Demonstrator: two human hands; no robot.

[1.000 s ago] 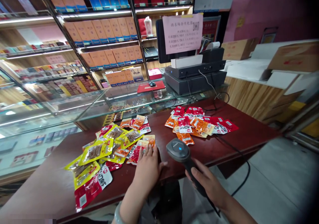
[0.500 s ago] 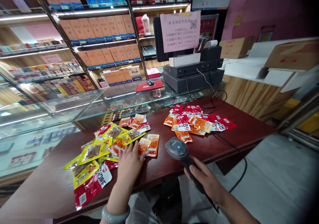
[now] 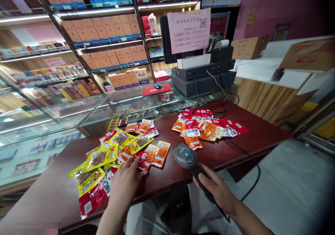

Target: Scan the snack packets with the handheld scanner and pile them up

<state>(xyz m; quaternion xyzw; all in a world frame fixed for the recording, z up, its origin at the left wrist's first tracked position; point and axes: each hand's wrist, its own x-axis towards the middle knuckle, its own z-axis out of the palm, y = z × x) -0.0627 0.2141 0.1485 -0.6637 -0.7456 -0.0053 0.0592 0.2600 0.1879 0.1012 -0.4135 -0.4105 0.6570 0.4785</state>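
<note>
On a dark red, polished wooden table (image 3: 44, 196), starting at the left: a large red-and-white glossy plastic packet (image 3: 91, 201), partly under flat yellow plastic packets with clear windows (image 3: 101, 158). Probably light, soft and slippery, apt to slide over one another; best pinched at a flat sealed border, away from the filled middle.

Next, at the near side of this loose heap, the left hand (image 3: 125, 177), palm down, fingers spread and slightly bent at the small red plastic packet (image 3: 140, 162). Cannot tell from here whether pinching or merely resting. Just past the fingertips, small orange-and-cream plastic packets (image 3: 161, 154), lying flat; likely just as light and pliable, easiest to lift by a corner.

Farther right, over the table's near edge, a dark grey, rounded plastic handheld scanner (image 3: 185, 157), blue light lit. Beyond, on the table, a second heap of small red and orange plastic packets (image 3: 193, 127). Then the right hand (image 3: 216, 188), wrapped around the scanner's handle, probably the natural hold for something so rigid. Rightmost, a looping black cable (image 3: 259, 175), perhaps a slight drag.
</note>
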